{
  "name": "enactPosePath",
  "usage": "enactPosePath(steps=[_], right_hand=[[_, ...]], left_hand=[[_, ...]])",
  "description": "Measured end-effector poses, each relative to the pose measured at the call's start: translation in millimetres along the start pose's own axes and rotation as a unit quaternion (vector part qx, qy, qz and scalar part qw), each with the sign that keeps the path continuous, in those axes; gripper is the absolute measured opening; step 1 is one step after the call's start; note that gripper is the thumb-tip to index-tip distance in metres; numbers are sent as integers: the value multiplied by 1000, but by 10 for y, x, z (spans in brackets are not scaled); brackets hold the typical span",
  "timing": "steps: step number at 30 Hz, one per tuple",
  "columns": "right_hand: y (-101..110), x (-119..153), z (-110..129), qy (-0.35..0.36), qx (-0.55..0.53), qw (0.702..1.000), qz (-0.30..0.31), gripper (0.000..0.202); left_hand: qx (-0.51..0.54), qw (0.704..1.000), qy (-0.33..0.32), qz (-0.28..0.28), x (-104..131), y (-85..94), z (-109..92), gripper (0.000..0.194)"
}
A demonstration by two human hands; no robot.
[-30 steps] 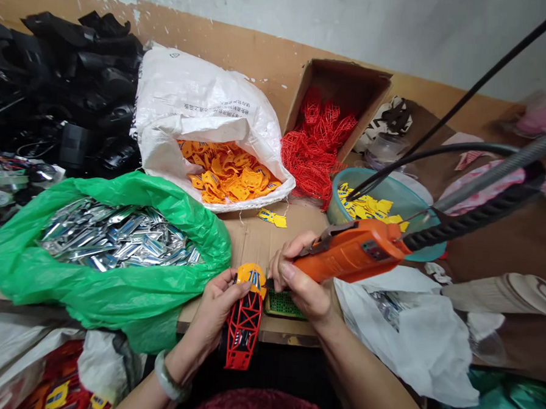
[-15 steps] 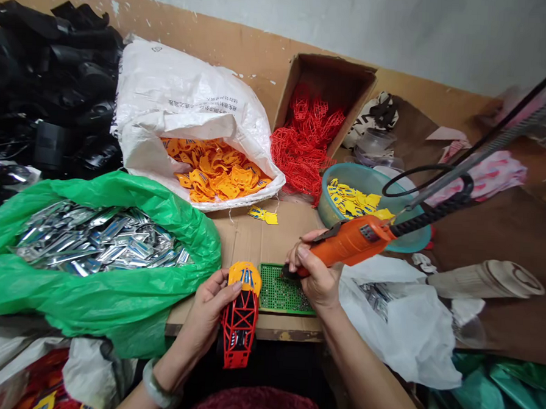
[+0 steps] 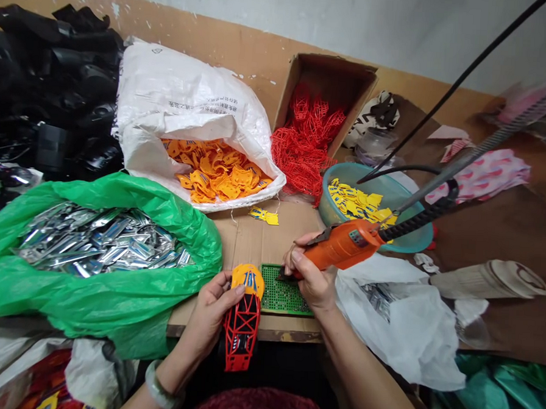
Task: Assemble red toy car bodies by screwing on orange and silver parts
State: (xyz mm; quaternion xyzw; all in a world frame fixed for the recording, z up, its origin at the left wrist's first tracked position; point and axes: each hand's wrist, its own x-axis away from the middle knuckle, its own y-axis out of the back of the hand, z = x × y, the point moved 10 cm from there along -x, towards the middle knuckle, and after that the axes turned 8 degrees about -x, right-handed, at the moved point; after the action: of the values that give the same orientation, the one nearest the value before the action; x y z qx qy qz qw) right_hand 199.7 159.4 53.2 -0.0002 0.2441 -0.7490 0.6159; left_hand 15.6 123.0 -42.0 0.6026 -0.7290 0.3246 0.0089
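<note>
Between the thumb and fingers of my left hand [image 3: 215, 299] is a toy car [image 3: 242, 325] with an orange hood and a red cage frame, held at the table's front edge. My right hand [image 3: 312, 277] is wrapped around an orange electric screwdriver [image 3: 344, 245], which slants down to the left. Its tip is over a green perforated tray [image 3: 289, 300] holding many tiny screws; whether it touches them I cannot tell. A spring and a black cable run from the tool up to the right.
A green bag [image 3: 193, 237] of shiny strips lies left, and a white sack [image 3: 183, 84] of orange parts behind. Further right are a carton [image 3: 288, 83] of red frames, a teal basin [image 3: 420, 233] with yellow parts and a white plastic bag [image 3: 412, 334]. Yellow pieces [image 3: 265, 216] lie on the cardboard.
The screwdriver in my right hand has shifted slightly left and down, and its cable has swung. The toy car has moved a little to the right.
</note>
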Motion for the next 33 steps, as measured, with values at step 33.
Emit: enactPosePath(steps=[33], right_hand=[[-311,-159,438,23,-92,995,-32,22]], left_hand=[[-13,1000,-16,-1,-14,-28,-49,39]])
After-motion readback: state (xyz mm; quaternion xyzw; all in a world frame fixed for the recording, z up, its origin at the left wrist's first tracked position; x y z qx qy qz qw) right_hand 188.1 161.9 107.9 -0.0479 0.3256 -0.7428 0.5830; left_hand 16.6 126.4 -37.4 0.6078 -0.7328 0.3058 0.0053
